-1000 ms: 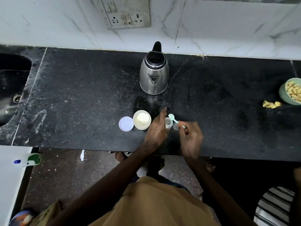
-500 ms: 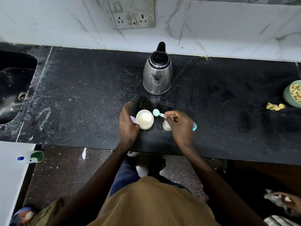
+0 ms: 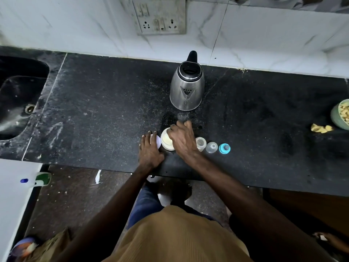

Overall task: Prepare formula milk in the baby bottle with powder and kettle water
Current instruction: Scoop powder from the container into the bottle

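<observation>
The open jar of cream powder point(image 3: 166, 142) stands near the black counter's front edge. My right hand point(image 3: 182, 139) hovers over it with its fingers bunched at the jar's far rim; the blue spoon it held is hidden beneath it. My left hand point(image 3: 150, 150) lies flat, fingers straight on the white lid point(image 3: 158, 141) left of the jar. Right of my right hand stands the small open baby bottle point(image 3: 201, 143), then its clear cap point(image 3: 211, 147) and the blue teat ring point(image 3: 224, 148) in a row. The steel kettle point(image 3: 187, 87), lid open, stands behind them.
A dark sink point(image 3: 18, 95) lies at the far left. A green bowl of yellow pieces point(image 3: 340, 114) and loose pieces point(image 3: 321, 128) sit at the right edge. A wall socket point(image 3: 160, 16) is above the kettle. A white surface with a bottle point(image 3: 35, 181) is lower left.
My right hand moved left from the baby bottle to above the powder jar, taking the spoon with it. My left hand shifted from the bottle to the lid, uncovering bottle, cap and teat ring.
</observation>
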